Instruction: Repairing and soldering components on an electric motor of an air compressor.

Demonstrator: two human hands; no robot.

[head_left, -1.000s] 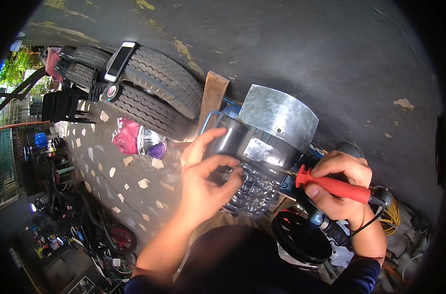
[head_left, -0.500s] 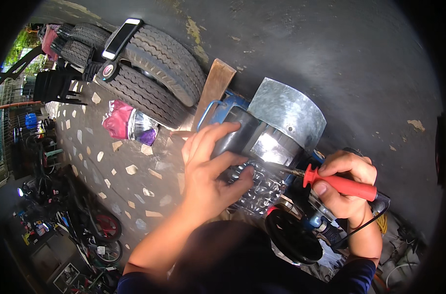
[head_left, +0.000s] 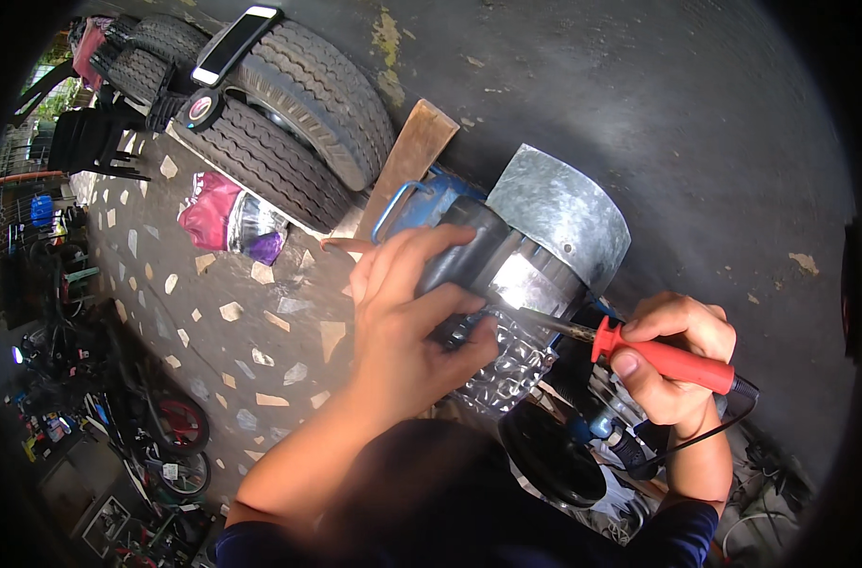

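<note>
My right hand (head_left: 682,322) grips the red handle of a soldering iron (head_left: 675,366), whose black cord trails down from its end. The iron's metal tip points left, at the upper edge of a clear dimpled plastic piece (head_left: 514,367); whether they touch I cannot tell. My left hand (head_left: 393,327) is curled, its thumb and index finger at that plastic and other fingers over a smooth dark cylinder (head_left: 483,244). A shiny silvery surface (head_left: 535,282) lies between the cylinder and the iron. Behind it stands a curved grey metal sheet (head_left: 563,204).
Large tyres (head_left: 308,99) lie at the upper left, with a white-edged phone (head_left: 234,45) on top. A wooden board (head_left: 417,151) leans beside a blue metal object (head_left: 436,197). A pink and purple packet (head_left: 228,218) lies on the stone-patterned floor. A black round object (head_left: 549,454) is below the plastic.
The view has shifted slightly, so the tyres and floor sit further left. Both hands keep their grips, and the iron's tip stays near the plastic's upper edge.
</note>
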